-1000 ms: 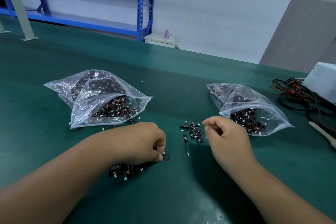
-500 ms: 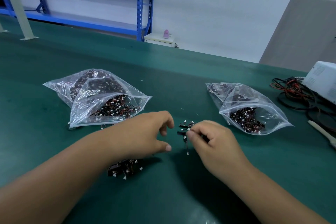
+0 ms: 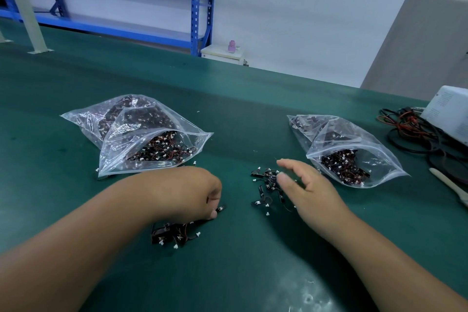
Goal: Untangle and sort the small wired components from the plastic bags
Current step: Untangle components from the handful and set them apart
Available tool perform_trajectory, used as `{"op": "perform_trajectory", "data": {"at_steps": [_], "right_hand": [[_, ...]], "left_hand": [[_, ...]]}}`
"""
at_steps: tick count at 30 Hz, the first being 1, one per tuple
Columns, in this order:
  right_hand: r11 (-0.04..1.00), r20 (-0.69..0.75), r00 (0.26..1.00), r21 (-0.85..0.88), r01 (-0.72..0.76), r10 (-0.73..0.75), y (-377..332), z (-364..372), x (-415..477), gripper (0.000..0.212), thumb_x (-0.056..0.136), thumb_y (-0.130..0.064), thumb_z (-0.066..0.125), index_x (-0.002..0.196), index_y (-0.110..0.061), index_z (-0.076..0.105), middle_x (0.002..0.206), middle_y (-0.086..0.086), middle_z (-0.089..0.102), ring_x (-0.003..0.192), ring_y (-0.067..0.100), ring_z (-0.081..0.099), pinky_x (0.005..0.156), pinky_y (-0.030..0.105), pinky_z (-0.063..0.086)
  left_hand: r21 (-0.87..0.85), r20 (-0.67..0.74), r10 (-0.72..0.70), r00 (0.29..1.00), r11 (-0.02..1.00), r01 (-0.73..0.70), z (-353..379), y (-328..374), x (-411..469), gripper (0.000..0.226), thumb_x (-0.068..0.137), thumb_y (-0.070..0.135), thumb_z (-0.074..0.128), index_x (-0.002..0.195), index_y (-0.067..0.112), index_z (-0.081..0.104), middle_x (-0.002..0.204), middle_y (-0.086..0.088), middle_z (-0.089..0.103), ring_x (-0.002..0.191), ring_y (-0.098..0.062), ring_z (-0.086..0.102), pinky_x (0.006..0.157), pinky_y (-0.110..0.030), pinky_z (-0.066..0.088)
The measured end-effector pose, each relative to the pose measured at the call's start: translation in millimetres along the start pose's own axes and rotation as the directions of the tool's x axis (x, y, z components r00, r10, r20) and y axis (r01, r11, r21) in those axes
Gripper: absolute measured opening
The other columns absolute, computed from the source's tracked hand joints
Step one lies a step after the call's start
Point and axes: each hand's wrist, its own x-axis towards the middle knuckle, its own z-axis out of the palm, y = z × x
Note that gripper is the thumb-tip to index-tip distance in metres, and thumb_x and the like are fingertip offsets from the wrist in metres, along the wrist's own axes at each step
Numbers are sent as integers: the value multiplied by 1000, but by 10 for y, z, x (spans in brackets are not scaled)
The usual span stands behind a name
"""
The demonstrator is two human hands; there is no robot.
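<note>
Since the earlier frame the left hand (image 3: 187, 192) is back from the centre and sits over the near tangle (image 3: 174, 234), while the right hand (image 3: 307, 190), then pinched on a piece, is now spread and relaxed, holding nothing, just above the middle pile (image 3: 266, 185). Left fingers are curled, thumb and fingertip apparently closed on one black piece (image 3: 220, 208) at the tangle's right edge; slight blur makes this pinch a reading, not a certainty. Judged meaning: one piece has joined the middle pile and the next is being drawn from the tangle, so the sort is mid-cycle with much left, both bags being well filled. Left bag (image 3: 149, 137) lies beyond the left hand, mouth toward the person; right bag (image 3: 347, 154) lies just beyond and right of the right hand, mouth likewise near. Bare table (image 3: 240, 114) shows between the bags, between tangle and pile, and across the near side, giving room to pull wires sideways. To the right, cables (image 3: 415, 132), a white box (image 3: 450, 111) and a white tool (image 3: 450, 187) crowd the space past the right bag; the table's far edge lies well beyond both bags
</note>
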Motion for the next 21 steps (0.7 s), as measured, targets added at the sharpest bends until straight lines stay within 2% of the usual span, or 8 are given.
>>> {"op": "perform_trajectory", "data": {"at_steps": [3,5,7,9,11,14,17,21], "right_hand": [[963,231,972,-267,25,39,42,29,-21,97,69,-78,60,153,-46,23,164,-17,15,151,7,13,125,31,12],[915,295,955,-395,79,45,22,81,-13,112,57,-93,45,152,-53,1,165,-19,-7,153,10,-3,125,39,-1],[884,294,955,-458,98,47,-17,165,53,114,57,-97,35,152,-52,-6,166,-16,-12,154,14,-6,124,43,-3],[858,258,964,-507,83,59,-55,272,145,103,66,-93,31,154,-49,1,167,-12,-5,154,18,-1,124,46,2],[838,207,978,-537,93,24,-90,373,225,76,83,-80,35,151,-47,24,164,-8,18,150,22,15,121,44,16],[833,129,988,-534,144,-88,-109,456,322,33,97,-57,44,123,-41,54,129,-11,47,123,22,39,101,38,32],[845,113,987,-512,157,-115,-125,460,366,19,99,-48,49,107,-31,55,109,-8,48,103,21,46,85,35,40],[783,131,980,-589,199,-151,-120,425,325,22,101,-49,43,92,-28,45,92,-8,49,80,21,48,64,34,35]], "left_hand": [[8,6,10,1000,1000,-10,-3,23,3,14,90,40,64,88,26,62,93,10,64,86,-11,61,82,-36,54],[9,6,16,1000,1000,-16,-7,29,6,14,90,40,64,89,27,61,94,10,63,87,-11,60,83,-35,53],[0,3,22,1000,1000,-22,-7,32,12,13,90,41,63,89,28,61,95,11,62,88,-10,60,84,-35,53],[-8,8,30,1000,1000,-30,-8,26,20,14,90,42,63,90,28,61,96,11,62,89,-10,59,85,-36,52],[-18,13,37,999,999,-37,-13,14,29,14,90,42,64,89,28,60,95,11,62,90,-10,59,85,-35,52],[-22,12,52,999,998,-52,-8,-3,39,14,90,42,64,88,28,61,94,10,62,87,-8,59,80,-30,51],[-27,5,62,998,998,-62,-1,-14,46,14,90,42,64,88,28,61,93,11,62,86,-7,58,78,-29,50],[-32,8,66,998,997,-66,5,-23,45,14,90,43,64,90,29,61,95,11,62,87,-7,58,80,-31,51]]}}
